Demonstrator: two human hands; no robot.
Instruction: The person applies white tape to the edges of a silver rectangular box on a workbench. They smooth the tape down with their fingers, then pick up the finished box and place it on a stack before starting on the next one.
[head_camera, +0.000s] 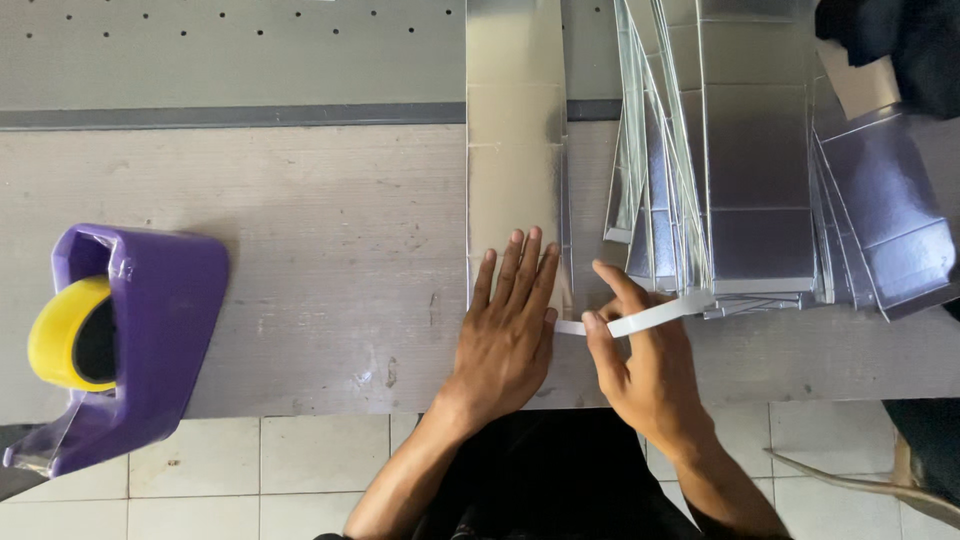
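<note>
A long silver flattened carton sheet (515, 150) lies lengthwise on the grey wooden table (300, 250). My left hand (508, 330) rests flat on its near end, fingers spread slightly. My right hand (640, 365) pinches a white strip of tape (650, 317) between thumb and fingers. The strip runs from the sheet's near right corner out to the right.
A purple tape dispenser (140, 340) with a yellow roll (60, 335) sits at the table's left near edge. A fanned stack of silver carton sheets (760, 160) lies to the right. White floor tiles (300, 460) show below the table's edge. Dark cloth (900, 40) is at the top right.
</note>
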